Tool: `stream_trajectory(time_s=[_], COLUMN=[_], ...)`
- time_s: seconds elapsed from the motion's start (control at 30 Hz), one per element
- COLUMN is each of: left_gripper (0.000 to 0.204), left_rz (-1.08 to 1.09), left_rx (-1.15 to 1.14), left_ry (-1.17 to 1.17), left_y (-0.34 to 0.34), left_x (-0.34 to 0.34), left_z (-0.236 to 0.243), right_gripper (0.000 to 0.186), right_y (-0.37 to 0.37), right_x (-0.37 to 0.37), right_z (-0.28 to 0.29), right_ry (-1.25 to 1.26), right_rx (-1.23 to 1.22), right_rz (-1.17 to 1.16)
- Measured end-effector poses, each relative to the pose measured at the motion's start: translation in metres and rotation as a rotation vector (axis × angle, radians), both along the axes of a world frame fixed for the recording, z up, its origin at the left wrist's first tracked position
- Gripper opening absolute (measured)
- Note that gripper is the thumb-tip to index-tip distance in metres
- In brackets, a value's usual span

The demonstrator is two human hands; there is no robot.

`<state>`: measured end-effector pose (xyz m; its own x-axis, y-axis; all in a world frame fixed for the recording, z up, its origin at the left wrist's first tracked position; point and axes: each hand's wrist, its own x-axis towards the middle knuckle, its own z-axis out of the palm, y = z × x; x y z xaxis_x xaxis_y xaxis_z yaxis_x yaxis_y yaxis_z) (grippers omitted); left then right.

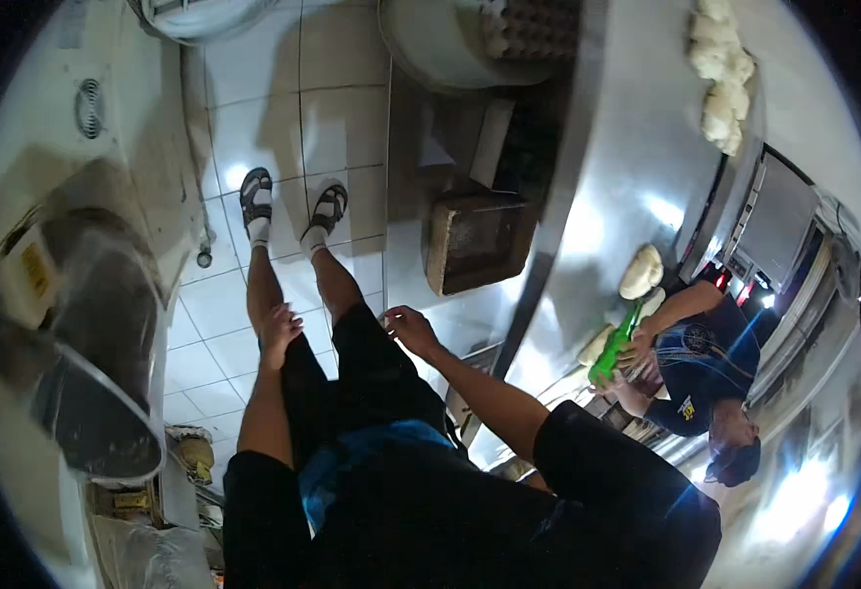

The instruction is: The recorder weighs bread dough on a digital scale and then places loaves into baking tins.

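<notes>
My left hand [279, 332] hangs in front of my left thigh, its fingers loosely bent and a little apart, with nothing in it. Near my right thigh, my right hand [412, 330] is held out with half-curled, parted fingers; it looks bare too. Neither hand touches an object that I can see. Closest to the right hand is a shallow rectangular brown tray or box [438, 245] beneath the metal counter [588, 211]. On that counter lie pale dough pieces [641, 272], and a longer row of dough lumps [722, 74] is at its far end.
At the right a co-worker [691, 344] grips a green bottle [615, 344] over the counter. On my left stands a large machine with a metal bowl [107, 324]. Egg trays [534, 29] sit on a round container ahead. White tiles [254, 128] cover the floor.
</notes>
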<state>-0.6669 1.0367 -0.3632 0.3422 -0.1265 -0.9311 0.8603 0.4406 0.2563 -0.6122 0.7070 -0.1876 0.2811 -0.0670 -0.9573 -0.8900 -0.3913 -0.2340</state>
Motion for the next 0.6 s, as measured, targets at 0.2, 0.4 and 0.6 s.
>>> stream_trajectory(time_s=[0.2, 0.4, 0.6], left_gripper=[0.036, 0.035, 0.037], left_rz=[-0.529, 0.088, -0.117], left_rx=[0.581, 0.202, 0.269], left_ry=[-0.197, 0.093, 0.111], left_y=[0.047, 0.048, -0.024], left_x=[0.013, 0.038, 0.115], left_z=[-0.025, -0.035, 0.042], right_gripper=[0.028, 0.027, 0.026], right_y=[0.034, 0.037, 0.017], right_x=[-0.026, -0.034, 0.006], right_z=[-0.05, -0.095, -0.129], right_ry=[0.044, 0.189, 0.195], right_rx=[-0.199, -0.15, -0.107], right_rz=[0.053, 0.098, -0.126])
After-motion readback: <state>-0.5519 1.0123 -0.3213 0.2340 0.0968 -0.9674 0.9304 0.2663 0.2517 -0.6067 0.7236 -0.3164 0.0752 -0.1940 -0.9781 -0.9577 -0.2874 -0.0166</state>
